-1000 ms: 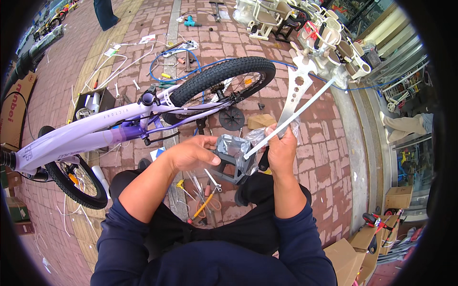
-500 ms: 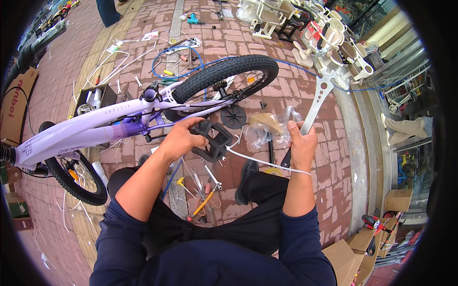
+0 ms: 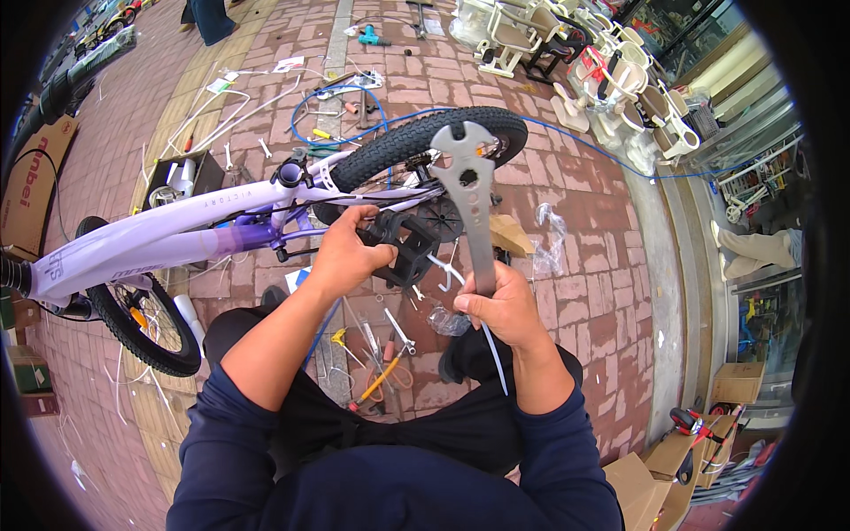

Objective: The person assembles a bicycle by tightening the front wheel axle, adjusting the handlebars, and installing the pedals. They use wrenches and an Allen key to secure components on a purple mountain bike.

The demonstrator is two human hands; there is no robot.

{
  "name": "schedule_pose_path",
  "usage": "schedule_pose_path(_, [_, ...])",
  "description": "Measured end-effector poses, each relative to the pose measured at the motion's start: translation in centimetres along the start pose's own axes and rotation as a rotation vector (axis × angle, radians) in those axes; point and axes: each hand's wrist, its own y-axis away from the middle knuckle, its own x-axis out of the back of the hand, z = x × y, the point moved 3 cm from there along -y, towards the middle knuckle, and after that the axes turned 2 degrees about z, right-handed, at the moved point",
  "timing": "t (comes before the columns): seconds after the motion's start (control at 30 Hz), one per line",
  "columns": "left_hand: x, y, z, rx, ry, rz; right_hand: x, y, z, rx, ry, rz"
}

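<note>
A pair of black bicycle pedals (image 3: 405, 250) is gripped in my left hand (image 3: 347, 252), its thumb and fingers closed on their near side. To the right of them my right hand (image 3: 506, 310) is wrapped around a flat silver pedal wrench (image 3: 471, 199) with a notched head and a row of holes. The wrench stands upright, its head overlapping the rear tyre. A thin white strip (image 3: 496, 358) hangs below my right hand; a bent white piece (image 3: 447, 271) shows between pedals and wrench. Beyond my left hand lies a lilac bicycle frame (image 3: 155, 223) with its rear wheel (image 3: 381, 161).
Wrenches and a yellow-handled tool (image 3: 376, 382) lie on the brick paving between my legs. Clear plastic (image 3: 551, 228) and brown cardboard (image 3: 510, 234) lie to the right. White child seats (image 3: 509, 40) stand far right; an open toolbox (image 3: 205, 177) sits behind the frame.
My right hand and the wrench have swung left, close to the pedals. The white strip no longer crosses over to my right wrist. A clear plastic piece now shows by my shoe.
</note>
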Motion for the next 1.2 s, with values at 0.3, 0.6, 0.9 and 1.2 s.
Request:
schedule_pose_path(0.3, [0.1,1.2,1.5,-0.29,-0.249,0.046,2.6,-0.1,-1.0,0.309,0.575,0.419])
schedule_pose_path(0.6, [-4.8,4.2,1.9,-0.466,-0.464,-0.221,-4.0,-0.8,-0.2,0.391,0.683,0.266])
schedule_pose_path(0.9, [-5.2,4.5,0.3,-0.514,-0.457,-0.283,-3.9,-1.7,0.4,0.338,0.724,0.124])
schedule_pose_path(1.2, [-5.9,4.4,0.3,-0.434,-0.386,-0.356,-3.0,-2.2,1.6,0.101,0.511,0.194])
